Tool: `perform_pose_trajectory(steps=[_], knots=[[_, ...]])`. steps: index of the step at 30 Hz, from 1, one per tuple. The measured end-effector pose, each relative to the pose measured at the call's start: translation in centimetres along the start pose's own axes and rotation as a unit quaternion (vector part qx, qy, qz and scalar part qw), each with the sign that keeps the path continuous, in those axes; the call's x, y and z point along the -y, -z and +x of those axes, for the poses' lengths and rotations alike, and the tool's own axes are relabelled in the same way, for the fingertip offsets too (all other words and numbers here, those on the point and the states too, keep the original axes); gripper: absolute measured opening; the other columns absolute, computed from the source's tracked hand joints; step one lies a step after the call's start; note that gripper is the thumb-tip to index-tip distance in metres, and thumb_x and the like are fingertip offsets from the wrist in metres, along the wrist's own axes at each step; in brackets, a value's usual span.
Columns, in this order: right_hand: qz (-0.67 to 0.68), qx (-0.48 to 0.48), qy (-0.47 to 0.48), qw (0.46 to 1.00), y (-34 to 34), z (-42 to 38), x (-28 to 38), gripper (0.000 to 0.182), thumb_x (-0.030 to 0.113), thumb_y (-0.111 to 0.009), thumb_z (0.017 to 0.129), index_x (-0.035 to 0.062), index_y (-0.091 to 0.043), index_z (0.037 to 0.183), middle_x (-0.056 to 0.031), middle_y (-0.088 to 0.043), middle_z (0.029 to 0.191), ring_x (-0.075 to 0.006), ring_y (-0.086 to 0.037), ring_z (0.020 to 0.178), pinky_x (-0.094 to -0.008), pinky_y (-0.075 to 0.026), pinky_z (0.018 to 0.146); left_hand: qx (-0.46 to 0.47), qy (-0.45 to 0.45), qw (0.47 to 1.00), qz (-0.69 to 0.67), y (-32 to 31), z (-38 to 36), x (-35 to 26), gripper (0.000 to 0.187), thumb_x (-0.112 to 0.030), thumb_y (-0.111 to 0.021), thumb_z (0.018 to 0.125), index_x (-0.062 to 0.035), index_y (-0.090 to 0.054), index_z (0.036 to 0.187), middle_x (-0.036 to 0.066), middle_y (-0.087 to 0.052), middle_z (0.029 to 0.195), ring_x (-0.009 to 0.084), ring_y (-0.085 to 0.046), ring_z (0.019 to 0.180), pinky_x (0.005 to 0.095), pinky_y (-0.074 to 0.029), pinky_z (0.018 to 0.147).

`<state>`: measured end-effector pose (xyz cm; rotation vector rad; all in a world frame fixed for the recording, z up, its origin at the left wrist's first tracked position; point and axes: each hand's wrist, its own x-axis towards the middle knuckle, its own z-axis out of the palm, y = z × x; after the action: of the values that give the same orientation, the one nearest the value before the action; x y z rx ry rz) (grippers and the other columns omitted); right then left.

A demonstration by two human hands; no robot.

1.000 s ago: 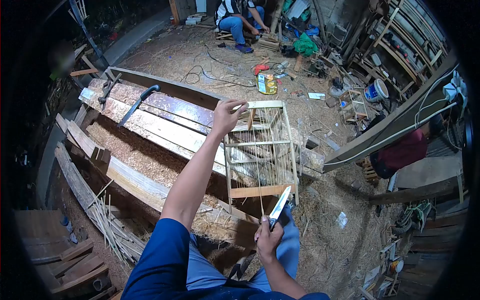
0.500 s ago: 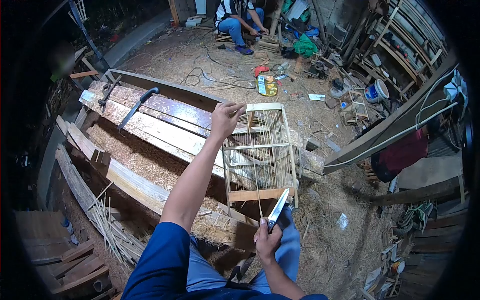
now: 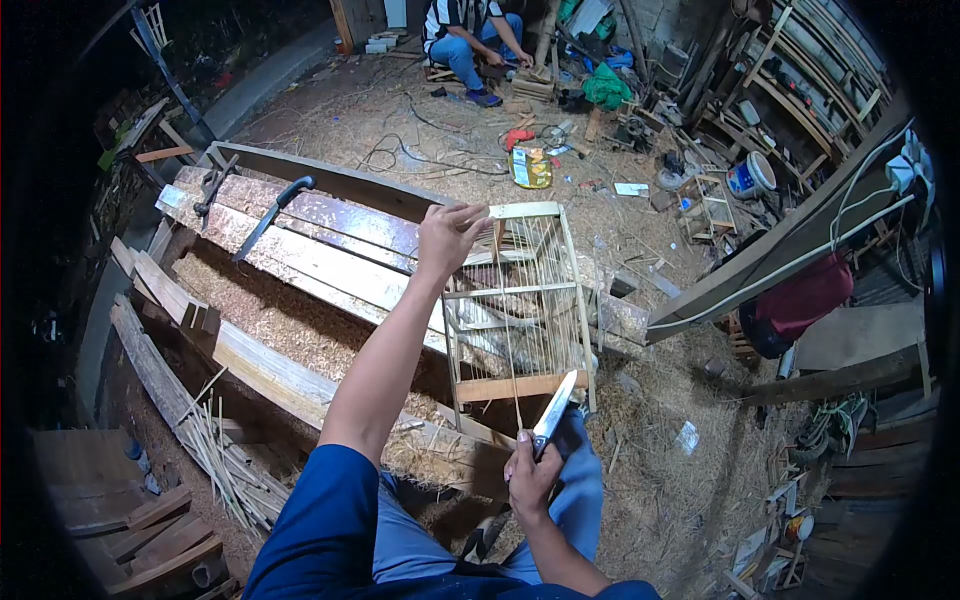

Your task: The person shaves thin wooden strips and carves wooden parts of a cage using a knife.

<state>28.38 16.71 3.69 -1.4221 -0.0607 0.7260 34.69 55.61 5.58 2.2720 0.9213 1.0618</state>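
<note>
A small wooden cage (image 3: pixel 515 291) with thin upright sticks stands before me, resting against the plank bench. At its upper left corner, my left hand (image 3: pixel 449 240) has its fingers closed on the frame; exactly what lies under the fingertips is hidden. My right hand (image 3: pixel 533 476) grips a knife (image 3: pixel 555 410) by its dark handle, blade pointing up and away. Between the thumb and the knife, the same hand pinches the near end of a thin stick (image 3: pixel 516 388), which runs forward over the cage's near crossbar (image 3: pixel 490 387).
A saw (image 3: pixel 265 226) with a dark handle lies on the plank bench (image 3: pixel 345 270). Cut strips (image 3: pixel 218 455) are heaped at left. Another person (image 3: pixel 472 45) sits working at the back. A red power tool (image 3: pixel 519 138), cords and a white-blue bucket (image 3: pixel 748 178) lie on the shavings-covered floor.
The fingers of my left hand have shifted slightly at the cage corner. The knife and right hand stay nearly in place. The view has moved a little.
</note>
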Motion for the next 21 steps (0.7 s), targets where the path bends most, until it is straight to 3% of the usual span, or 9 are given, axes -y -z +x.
perform_pose_trajectory(steps=[7,9,16,21], knots=[[0.004,0.007,0.007,1.0,-0.17,-0.02,0.1,0.017,0.016,-0.063,0.106,0.0034,-0.059,0.095,0.0027,-0.05,0.059,-0.0056,-0.046,0.043,-0.0255,-0.036,0.039,0.015,0.005,1.0,0.007,0.11,0.02,-0.35,0.037,-0.037,-0.084,0.086,-0.0162,-0.082,0.116,0.009,-0.077,0.117,0.0301,-0.064,0.106,0.0398,-0.055,0.094],[0.004,0.004,0.006,1.0,-0.24,-0.05,0.16,0.017,0.017,-0.064,0.106,0.0036,-0.059,0.096,0.0028,-0.05,0.059,-0.0056,-0.046,0.044,-0.0255,-0.036,0.039,-0.008,-0.022,0.999,0.039,0.09,0.11,-0.57,0.038,-0.042,-0.083,0.086,-0.018,-0.082,0.114,0.011,-0.077,0.104,0.0321,-0.066,0.105,0.0417,-0.055,0.092],[0.002,-0.006,-0.018,1.0,-0.38,-0.13,0.49,0.017,0.019,-0.065,0.105,0.0051,-0.059,0.097,0.0029,-0.051,0.061,-0.0054,-0.045,0.045,-0.0251,-0.036,0.039,0.014,-0.005,0.995,0.101,0.1,0.13,-0.66,0.052,-0.056,-0.079,0.086,-0.0191,-0.079,0.123,0.015,-0.073,0.109,0.0332,-0.066,0.107,0.0445,-0.055,0.093],[0.007,-0.001,-0.016,1.0,-0.18,0.02,0.19,0.017,0.019,-0.065,0.105,0.0049,-0.06,0.097,0.0029,-0.051,0.062,-0.0053,-0.045,0.045,-0.0251,-0.036,0.039,0.023,0.002,0.995,0.093,0.19,0.19,-0.81,0.051,-0.056,-0.079,0.087,-0.0189,-0.079,0.122,0.014,-0.072,0.107,0.0331,-0.065,0.107,0.0447,-0.054,0.093]])
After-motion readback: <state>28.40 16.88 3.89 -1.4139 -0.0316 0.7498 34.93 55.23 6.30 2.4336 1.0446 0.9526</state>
